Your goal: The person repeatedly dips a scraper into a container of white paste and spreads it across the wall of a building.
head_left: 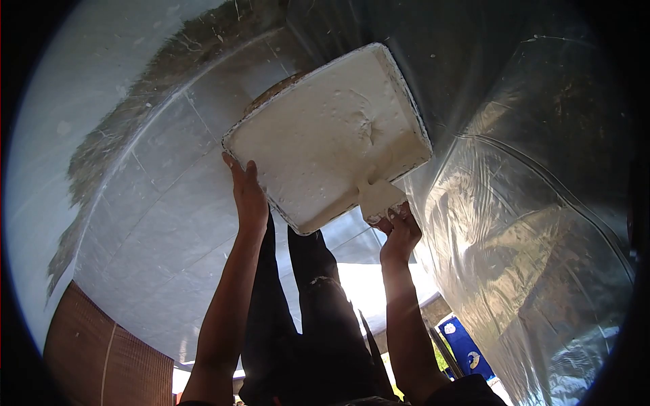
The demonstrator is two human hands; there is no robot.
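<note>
A large shallow rectangular tray (411, 111) with a crusted, stained rim is in front of me. White, creamy paste (298, 135) covers most of its inside, with a ridged swirl toward the upper right. At the tray's left corner, my left hand (247, 196) grips the edge, its fingertips at the rim and the rest hidden. Near the lower right edge, my right hand (401, 230) is closed on a flat scraper (380, 200) coated thickly in the same paste. The scraper's upper end overlaps the tray's rim, and its exact shape is masked by the paste.
Shiny plastic sheeting (501, 223) hangs in folds on the right. A smooth grey surface (156, 223) with seams curves across the left. My dark-trousered legs (311, 325) are below the tray. A brown ribbed panel (112, 345) and a blue moon-patterned cloth (467, 348) are low down.
</note>
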